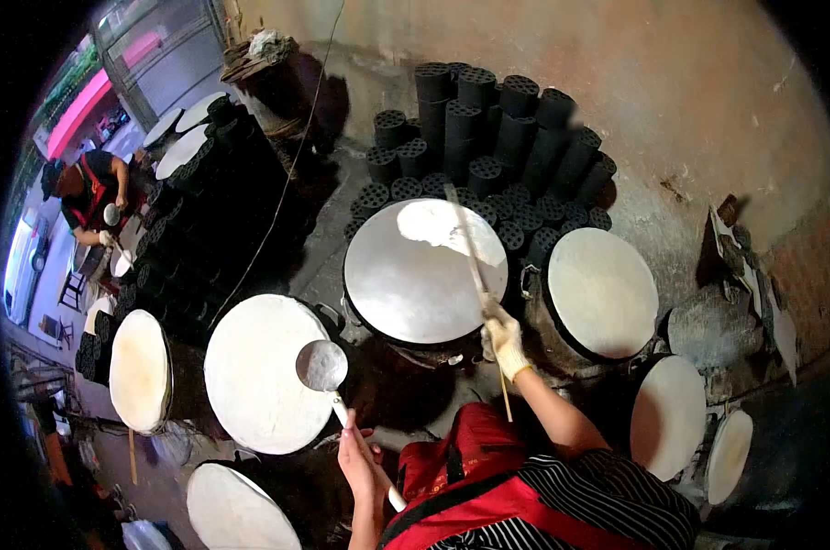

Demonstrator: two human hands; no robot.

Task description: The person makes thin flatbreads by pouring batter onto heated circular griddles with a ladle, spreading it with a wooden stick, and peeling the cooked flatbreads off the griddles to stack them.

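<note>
My right hand [504,337], in a pale knitted glove, is closed round a long wooden stick [470,243]. The stick's far end reaches over white batter [433,225] at the back of a large round griddle [415,284]; the rest of that griddle's surface is bare grey. Bare, my left hand [362,458] grips the white handle of a metal ladle [322,366]. The ladle's round bowl hangs over a griddle covered by a white round sheet [259,376], left of the bare one. Whether the bowl touches the sheet I cannot tell.
Behind the griddle stand stacked black perforated cylinders [516,137], with more dark stacks at the left. Other white-covered griddles [603,293] surround me. A co-worker [94,192] holds a ladle at the far left. A thin wire hangs down across the view.
</note>
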